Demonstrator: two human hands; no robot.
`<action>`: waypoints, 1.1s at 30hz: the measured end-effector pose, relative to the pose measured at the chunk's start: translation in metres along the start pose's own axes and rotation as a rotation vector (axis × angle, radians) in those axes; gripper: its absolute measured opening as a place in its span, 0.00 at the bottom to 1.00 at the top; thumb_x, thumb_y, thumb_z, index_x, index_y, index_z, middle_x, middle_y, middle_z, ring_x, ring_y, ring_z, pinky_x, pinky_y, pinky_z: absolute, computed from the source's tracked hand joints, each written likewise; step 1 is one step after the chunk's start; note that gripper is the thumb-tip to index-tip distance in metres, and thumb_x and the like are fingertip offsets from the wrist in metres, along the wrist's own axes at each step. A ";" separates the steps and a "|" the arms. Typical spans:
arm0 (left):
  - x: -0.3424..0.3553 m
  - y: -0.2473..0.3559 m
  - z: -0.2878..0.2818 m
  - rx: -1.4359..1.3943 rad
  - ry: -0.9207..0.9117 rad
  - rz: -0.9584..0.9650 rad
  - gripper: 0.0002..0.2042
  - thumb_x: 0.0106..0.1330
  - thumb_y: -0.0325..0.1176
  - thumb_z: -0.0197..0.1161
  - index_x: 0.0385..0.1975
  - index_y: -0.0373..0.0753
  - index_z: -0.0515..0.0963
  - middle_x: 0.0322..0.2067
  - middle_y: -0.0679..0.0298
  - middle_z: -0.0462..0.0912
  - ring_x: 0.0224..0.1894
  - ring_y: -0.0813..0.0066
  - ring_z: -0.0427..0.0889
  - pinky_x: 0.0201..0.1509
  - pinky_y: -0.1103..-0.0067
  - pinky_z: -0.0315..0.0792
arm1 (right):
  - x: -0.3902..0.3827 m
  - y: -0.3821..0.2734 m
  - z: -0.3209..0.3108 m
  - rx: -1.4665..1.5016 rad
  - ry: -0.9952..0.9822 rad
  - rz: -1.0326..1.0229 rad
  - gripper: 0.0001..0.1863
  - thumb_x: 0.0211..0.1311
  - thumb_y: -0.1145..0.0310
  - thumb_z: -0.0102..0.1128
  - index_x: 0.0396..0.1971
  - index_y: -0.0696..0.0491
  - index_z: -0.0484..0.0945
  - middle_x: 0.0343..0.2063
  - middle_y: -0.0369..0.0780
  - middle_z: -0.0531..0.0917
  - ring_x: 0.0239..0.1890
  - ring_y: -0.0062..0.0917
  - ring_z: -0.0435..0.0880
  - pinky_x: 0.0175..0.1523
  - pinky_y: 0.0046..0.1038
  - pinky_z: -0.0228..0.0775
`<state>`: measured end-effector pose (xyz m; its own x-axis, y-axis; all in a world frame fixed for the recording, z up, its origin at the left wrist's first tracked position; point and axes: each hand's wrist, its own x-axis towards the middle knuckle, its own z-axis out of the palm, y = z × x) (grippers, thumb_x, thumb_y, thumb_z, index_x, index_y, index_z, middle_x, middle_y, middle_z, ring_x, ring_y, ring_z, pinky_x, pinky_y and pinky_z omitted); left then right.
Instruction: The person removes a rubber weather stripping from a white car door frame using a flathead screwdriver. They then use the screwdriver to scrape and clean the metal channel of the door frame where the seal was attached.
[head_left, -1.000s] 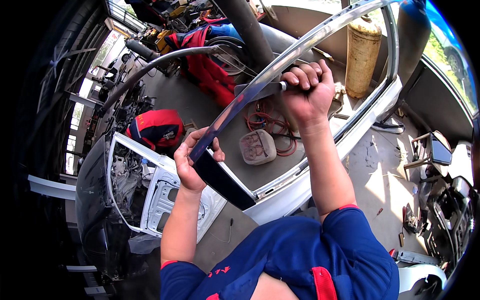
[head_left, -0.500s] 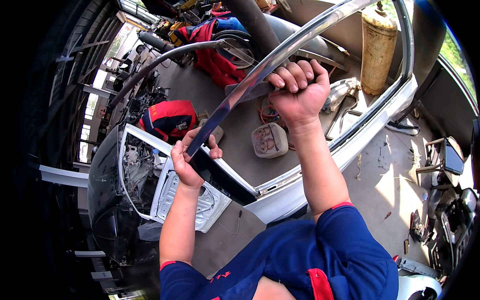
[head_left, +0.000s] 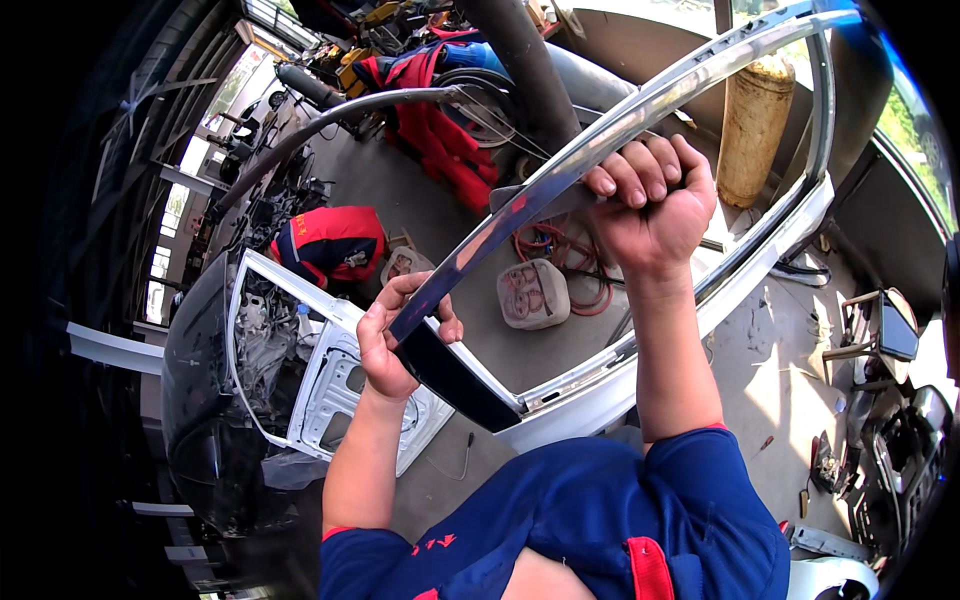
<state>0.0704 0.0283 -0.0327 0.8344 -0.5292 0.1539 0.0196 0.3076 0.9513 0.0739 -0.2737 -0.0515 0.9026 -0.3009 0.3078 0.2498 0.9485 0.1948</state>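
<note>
A white car door frame (head_left: pixel 690 330) stands in front of me, with a long shiny trim strip (head_left: pixel 560 190) slanting along its window opening. The strip's lower end lies in my left hand (head_left: pixel 393 340), which has its thumb on the near side and its fingers curled around the far side. Behind the strip, my right hand (head_left: pixel 655 200) is closed round a dark flat tool (head_left: pixel 548 203) whose blunt blade pokes out to the left, close to the strip. Its kind I cannot make out. Below my left hand runs a black pillar panel (head_left: pixel 465 385).
Another white door (head_left: pixel 345 380) is at the left by a dark car body (head_left: pixel 205 370). On the floor beyond are a translucent plastic jug (head_left: pixel 533 295), red hoses (head_left: pixel 590 280) and a red-and-navy garment (head_left: pixel 335 245). A rusty gas cylinder (head_left: pixel 755 130) stands at the back right, a stool (head_left: pixel 885 325) further right.
My right hand has moved to the right and a little down with the flat tool. My left hand and the strip's lower end have shifted slightly right and down.
</note>
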 end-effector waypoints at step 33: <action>0.007 0.004 -0.007 0.044 0.068 -0.085 0.28 0.72 0.55 0.38 0.53 0.36 0.72 0.43 0.51 0.80 0.40 0.65 0.81 0.49 0.64 0.77 | 0.019 0.005 -0.012 -0.033 -0.159 0.029 0.21 0.72 0.59 0.41 0.15 0.41 0.63 0.11 0.25 0.63 0.16 0.17 0.62 0.34 0.28 0.61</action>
<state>0.0802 0.0307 -0.0297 0.8663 -0.4965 0.0547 0.0695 0.2282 0.9711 0.0964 -0.2740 -0.0556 0.8435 -0.2824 0.4568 0.2376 0.9591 0.1541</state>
